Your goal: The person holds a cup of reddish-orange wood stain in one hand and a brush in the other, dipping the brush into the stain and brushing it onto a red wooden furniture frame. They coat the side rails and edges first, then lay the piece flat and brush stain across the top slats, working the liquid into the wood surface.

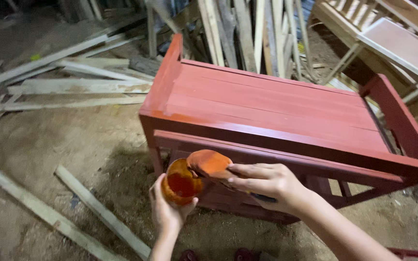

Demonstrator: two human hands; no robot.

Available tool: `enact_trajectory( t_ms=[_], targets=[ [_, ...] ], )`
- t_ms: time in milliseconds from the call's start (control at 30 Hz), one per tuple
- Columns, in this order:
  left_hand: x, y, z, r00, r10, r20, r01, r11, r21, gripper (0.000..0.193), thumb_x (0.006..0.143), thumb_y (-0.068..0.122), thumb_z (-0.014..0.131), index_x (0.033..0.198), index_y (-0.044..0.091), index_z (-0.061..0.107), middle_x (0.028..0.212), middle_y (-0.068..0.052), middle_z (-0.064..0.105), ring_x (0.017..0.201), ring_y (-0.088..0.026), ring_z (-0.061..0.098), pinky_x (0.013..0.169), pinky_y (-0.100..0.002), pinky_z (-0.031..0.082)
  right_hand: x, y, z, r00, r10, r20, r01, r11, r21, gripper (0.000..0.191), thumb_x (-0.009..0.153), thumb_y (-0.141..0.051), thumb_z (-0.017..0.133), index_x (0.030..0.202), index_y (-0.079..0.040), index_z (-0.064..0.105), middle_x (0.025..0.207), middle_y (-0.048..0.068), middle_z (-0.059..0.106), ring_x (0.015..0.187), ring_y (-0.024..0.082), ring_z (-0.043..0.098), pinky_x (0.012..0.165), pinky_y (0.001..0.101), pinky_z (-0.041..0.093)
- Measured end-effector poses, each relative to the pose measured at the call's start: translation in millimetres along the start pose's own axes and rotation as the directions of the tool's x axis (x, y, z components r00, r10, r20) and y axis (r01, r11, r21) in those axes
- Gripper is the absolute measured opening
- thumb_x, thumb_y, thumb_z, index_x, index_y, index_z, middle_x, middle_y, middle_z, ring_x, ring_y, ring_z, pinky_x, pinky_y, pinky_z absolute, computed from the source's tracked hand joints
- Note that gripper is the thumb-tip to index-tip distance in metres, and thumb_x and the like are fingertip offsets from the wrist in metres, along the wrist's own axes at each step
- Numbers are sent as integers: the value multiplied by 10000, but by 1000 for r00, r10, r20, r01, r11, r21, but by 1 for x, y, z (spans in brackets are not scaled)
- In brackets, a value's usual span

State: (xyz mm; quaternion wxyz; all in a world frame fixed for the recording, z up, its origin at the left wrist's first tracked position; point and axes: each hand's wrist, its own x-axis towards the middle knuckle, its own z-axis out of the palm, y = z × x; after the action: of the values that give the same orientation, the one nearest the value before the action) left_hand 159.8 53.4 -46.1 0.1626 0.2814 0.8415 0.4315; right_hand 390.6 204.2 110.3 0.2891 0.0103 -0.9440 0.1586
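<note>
Both hands meet low in the frame, in front of a red-painted wooden piece of furniture. The left hand [166, 212] cups a small round container [180, 183] from below, its fingers wrapped around the underside and its open mouth tipped toward the camera, showing orange-red paint inside. The right hand [267, 182] is closed around the handle end of a paint applicator [210, 163], most likely a brush or pad, whose broad orange-coated head rests at the container's upper rim; the handle itself is mostly hidden under the fingers.

The red bench-like frame [272, 106] stands directly beyond the hands, just past the container. Its long axis runs from the upper left to the lower right of the view, with raised end boards at either side and a slatted top. The front rail [286, 162] is the nearest painted surface, lying just behind the right hand's knuckles; the right hand is the closer of the two to it, while the left hand sits slightly lower and farther toward the camera.

Loose planks [78, 87] lie scattered over the dirt floor [49, 145] to the left, more boards lean upright behind the frame, and an unpainted wooden frame [393, 38] stands at the upper right.
</note>
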Motion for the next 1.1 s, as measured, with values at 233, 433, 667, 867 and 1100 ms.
enact_trajectory(
  t_ms=[233, 433, 667, 867, 1100],
  targets=[
    [5, -36, -54, 968, 6, -251, 12, 997, 71, 1080, 474, 276, 983, 1413, 177, 458, 1327, -138, 581, 1197, -358, 617, 953, -495, 539, 31, 70, 72, 901, -305, 308, 361, 922, -142, 285, 944, -84, 675, 1220, -128, 730, 1388, 132, 641, 1266, 292, 657, 952, 373, 553],
    [5, -39, -69, 951, -96, -295, 89, 995, -36, 1049, 471, 271, 970, 1388, 166, 470, 1294, -126, 619, 1169, -343, 647, 932, -481, 552, 51, 121, 119, 741, -379, 554, 519, 848, -113, 460, 1004, -359, 456, 1356, -103, 605, 1505, 155, 525, 1369, 320, 519, 1078, 429, 473],
    [5, -32, -87, 948, -34, -316, 23, 999, -40, 1013, 437, 287, 978, 1314, 120, 500, 1243, -128, 598, 1133, -337, 653, 932, -470, 564, 42, 137, 92, 612, -73, 788, 214, 974, -76, 621, 861, -222, 489, 1453, -40, 456, 1549, 182, 465, 1341, 227, 545, 1044, 395, 510],
    [8, -21, -90, 933, 44, -356, -67, 996, -52, 979, 466, 304, 970, 1312, 90, 524, 1240, -138, 594, 1133, -359, 641, 905, -481, 573, 115, 132, 137, 656, -409, 635, 644, 742, -188, 487, 897, -207, 590, 1369, -104, 530, 1465, 210, 558, 1327, 341, 582, 1001, 400, 567],
    [22, -25, -89, 943, 43, -329, -41, 999, 13, 1058, 425, 293, 972, 1340, 58, 495, 1286, -163, 556, 1225, -357, 558, 938, -491, 554, 71, 134, 94, 293, 135, 947, -914, -252, 318, 549, 909, -275, 493, 1402, -62, 603, 1446, 169, 594, 1242, 307, 667, 921, 423, 589]
  ],
)
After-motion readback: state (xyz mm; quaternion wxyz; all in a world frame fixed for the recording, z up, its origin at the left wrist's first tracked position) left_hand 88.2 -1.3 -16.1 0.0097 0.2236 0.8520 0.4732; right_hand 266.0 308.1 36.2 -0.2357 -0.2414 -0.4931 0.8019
